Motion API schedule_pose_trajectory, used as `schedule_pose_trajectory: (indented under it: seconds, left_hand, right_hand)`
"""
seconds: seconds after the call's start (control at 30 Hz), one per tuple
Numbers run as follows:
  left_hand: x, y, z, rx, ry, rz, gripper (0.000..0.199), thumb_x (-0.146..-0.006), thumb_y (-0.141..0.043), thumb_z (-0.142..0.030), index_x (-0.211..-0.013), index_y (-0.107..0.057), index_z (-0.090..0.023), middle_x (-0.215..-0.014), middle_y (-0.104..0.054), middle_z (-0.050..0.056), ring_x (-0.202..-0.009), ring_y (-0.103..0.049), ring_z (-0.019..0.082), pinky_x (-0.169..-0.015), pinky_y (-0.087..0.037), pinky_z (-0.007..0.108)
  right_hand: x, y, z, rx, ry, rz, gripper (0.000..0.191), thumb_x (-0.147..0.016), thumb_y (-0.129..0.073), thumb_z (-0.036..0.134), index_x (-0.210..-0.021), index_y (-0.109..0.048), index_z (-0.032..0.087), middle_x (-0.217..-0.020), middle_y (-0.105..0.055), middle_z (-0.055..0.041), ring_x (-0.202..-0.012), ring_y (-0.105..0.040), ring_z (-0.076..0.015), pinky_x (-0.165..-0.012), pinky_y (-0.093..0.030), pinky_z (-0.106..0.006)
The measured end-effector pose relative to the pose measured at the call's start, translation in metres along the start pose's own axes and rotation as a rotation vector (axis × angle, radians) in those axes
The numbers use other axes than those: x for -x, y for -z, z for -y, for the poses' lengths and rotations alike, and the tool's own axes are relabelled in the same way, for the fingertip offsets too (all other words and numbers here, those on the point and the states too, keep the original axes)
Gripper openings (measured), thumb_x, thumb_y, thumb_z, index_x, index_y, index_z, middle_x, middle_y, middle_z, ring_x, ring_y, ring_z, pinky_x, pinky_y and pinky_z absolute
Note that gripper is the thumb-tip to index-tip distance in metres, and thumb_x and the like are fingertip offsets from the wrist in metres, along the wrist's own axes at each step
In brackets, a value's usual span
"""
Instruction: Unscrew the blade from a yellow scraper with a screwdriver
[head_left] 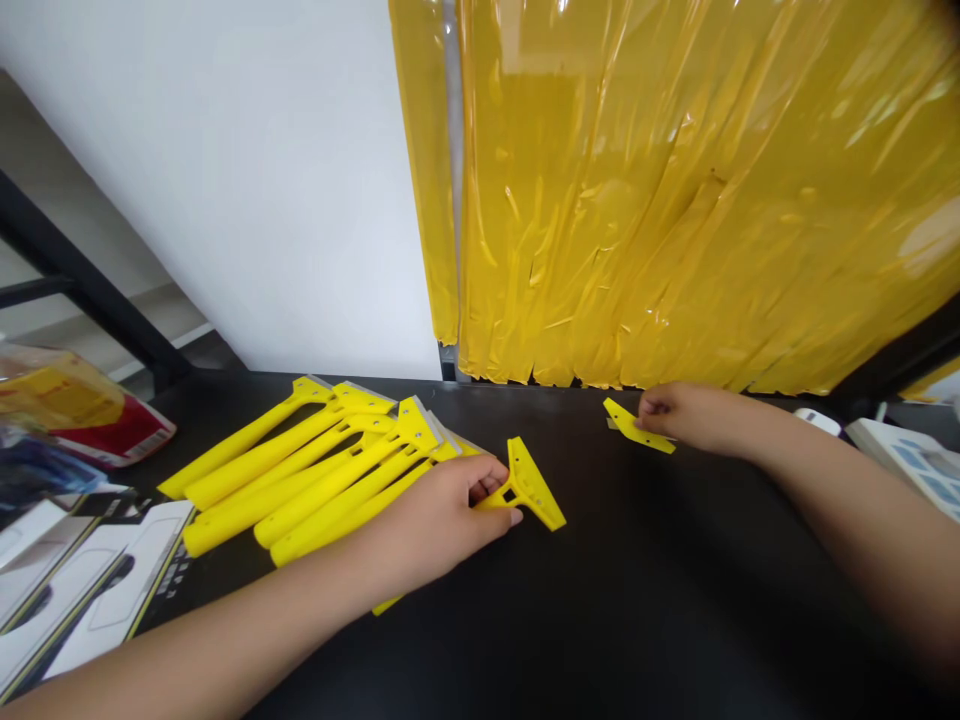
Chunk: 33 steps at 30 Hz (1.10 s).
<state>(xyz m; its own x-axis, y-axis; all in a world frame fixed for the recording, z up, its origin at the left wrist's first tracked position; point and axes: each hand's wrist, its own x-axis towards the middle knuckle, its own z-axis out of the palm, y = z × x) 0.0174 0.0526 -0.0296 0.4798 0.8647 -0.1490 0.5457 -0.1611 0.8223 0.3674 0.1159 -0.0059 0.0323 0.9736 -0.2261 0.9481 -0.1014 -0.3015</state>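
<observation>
My left hand (457, 505) is closed around the neck of a yellow scraper (534, 488), whose wide head points right and shows no metal blade. The end of its handle sticks out below my forearm. To the right, my right hand (671, 410) pinches a small yellow plate with holes (637, 428), a sliver of something pale showing at its edge. It is apart from the scraper, just above or on the black table. Several more yellow scrapers (322, 470) lie in a row to the left, metal blades visible at their heads. My left hand partly covers the nearest ones.
White and black boxes (112, 590) lie at the left edge of the black table (600, 610), beside a red and yellow package (82, 400). A white panel (315, 180) and yellow plastic film (675, 200) stand behind. A white-blue box (911, 460) sits far right.
</observation>
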Motion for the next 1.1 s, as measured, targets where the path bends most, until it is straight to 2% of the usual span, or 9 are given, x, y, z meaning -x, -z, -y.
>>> schedule_pose_trajectory:
  seconds: [0.1, 0.17, 0.27, 0.33, 0.37, 0.47, 0.53, 0.77, 1.1]
  left_hand:
    - [0.000, 0.000, 0.000, -0.022, -0.012, -0.002, 0.021, -0.086, -0.069, -0.042, -0.094, -0.071, -0.023, -0.083, -0.067, 0.000, -0.076, -0.057, 0.019, -0.067, -0.039, 0.028]
    - [0.000, 0.000, 0.000, -0.038, -0.017, 0.001, 0.022, -0.086, -0.068, -0.043, -0.094, -0.070, -0.023, -0.084, -0.066, -0.001, -0.075, -0.057, 0.019, -0.067, -0.039, 0.028]
    - [-0.001, 0.000, 0.000, -0.052, -0.024, 0.010, 0.022, -0.087, -0.067, -0.042, -0.094, -0.071, -0.022, -0.084, -0.066, -0.001, -0.075, -0.057, 0.019, -0.067, -0.038, 0.029]
    - [-0.001, 0.001, 0.000, -0.053, -0.026, 0.013, 0.021, -0.087, -0.067, -0.042, -0.095, -0.071, -0.022, -0.084, -0.066, 0.000, -0.075, -0.057, 0.019, -0.067, -0.038, 0.029]
    - [-0.001, 0.001, 0.000, -0.053, -0.025, 0.012, 0.021, -0.087, -0.067, -0.041, -0.095, -0.071, -0.022, -0.084, -0.066, 0.000, -0.075, -0.056, 0.019, -0.067, -0.038, 0.029]
    - [-0.001, 0.001, 0.000, -0.059, -0.024, 0.010, 0.020, -0.086, -0.067, -0.040, -0.095, -0.071, -0.022, -0.083, -0.065, -0.001, -0.075, -0.056, 0.019, -0.068, -0.038, 0.030]
    - [-0.001, 0.001, -0.001, -0.063, -0.024, 0.006, 0.020, -0.086, -0.067, -0.040, -0.095, -0.070, -0.022, -0.083, -0.064, -0.001, -0.074, -0.055, 0.019, -0.068, -0.038, 0.030]
    - [-0.001, 0.002, 0.000, -0.101, -0.024, 0.000, 0.016, -0.086, -0.067, -0.039, -0.088, -0.066, -0.023, -0.076, -0.056, -0.004, -0.070, -0.050, 0.017, -0.065, -0.035, 0.029]
    - [-0.001, 0.001, -0.001, -0.039, -0.016, -0.017, 0.019, -0.086, -0.067, -0.039, -0.094, -0.069, -0.022, -0.081, -0.065, -0.001, -0.074, -0.055, 0.018, -0.068, -0.038, 0.029]
  right_hand:
    - [0.010, 0.015, 0.010, -0.011, -0.029, -0.231, 0.022, -0.101, -0.063, 0.035, -0.115, -0.067, 0.019, -0.111, -0.071, -0.0096, -0.097, -0.069, -0.0240, -0.086, -0.057, -0.042]
    - [0.025, 0.023, 0.026, -0.070, 0.031, -0.366, 0.021, -0.104, -0.055, 0.036, -0.113, -0.066, 0.022, -0.110, -0.072, -0.0094, -0.100, -0.069, -0.0261, -0.089, -0.054, -0.042]
    - [0.057, 0.019, 0.061, -0.240, 0.259, -0.460, 0.035, -0.111, -0.033, 0.044, -0.112, -0.064, 0.027, -0.112, -0.073, -0.0025, -0.103, -0.069, -0.0179, -0.092, -0.052, -0.031]
    - [0.079, 0.006, 0.085, -0.505, 0.501, -0.497, 0.030, -0.110, -0.041, 0.045, -0.110, -0.065, 0.027, -0.100, -0.072, -0.0010, -0.094, -0.069, -0.0162, -0.089, -0.052, -0.030]
    - [0.088, -0.002, 0.094, -0.564, 0.571, -0.511, 0.025, -0.110, -0.045, 0.042, -0.107, -0.065, 0.027, -0.096, -0.071, 0.0005, -0.089, -0.068, -0.0143, -0.085, -0.052, -0.027]
    - [0.104, -0.024, 0.110, -0.561, 0.704, -0.464, 0.016, -0.109, -0.049, 0.033, -0.105, -0.063, 0.027, -0.090, -0.068, 0.0027, -0.073, -0.063, -0.0101, -0.069, -0.050, -0.023]
    - [0.105, -0.034, 0.111, -0.508, 0.773, -0.423, 0.013, -0.109, -0.049, 0.028, -0.105, -0.061, 0.027, -0.089, -0.068, 0.0034, -0.069, -0.062, -0.0090, -0.065, -0.048, -0.022]
    - [0.098, -0.043, 0.111, -0.328, 0.952, -0.440, 0.011, -0.107, -0.048, 0.020, -0.106, -0.058, 0.024, -0.085, -0.067, 0.0015, -0.072, -0.063, -0.0120, -0.068, -0.048, -0.023]
    - [0.096, -0.047, 0.112, -0.319, 1.044, -0.418, 0.013, -0.105, -0.050, 0.017, -0.113, -0.058, 0.024, -0.097, -0.072, -0.0013, -0.084, -0.067, -0.0133, -0.077, -0.053, -0.025]
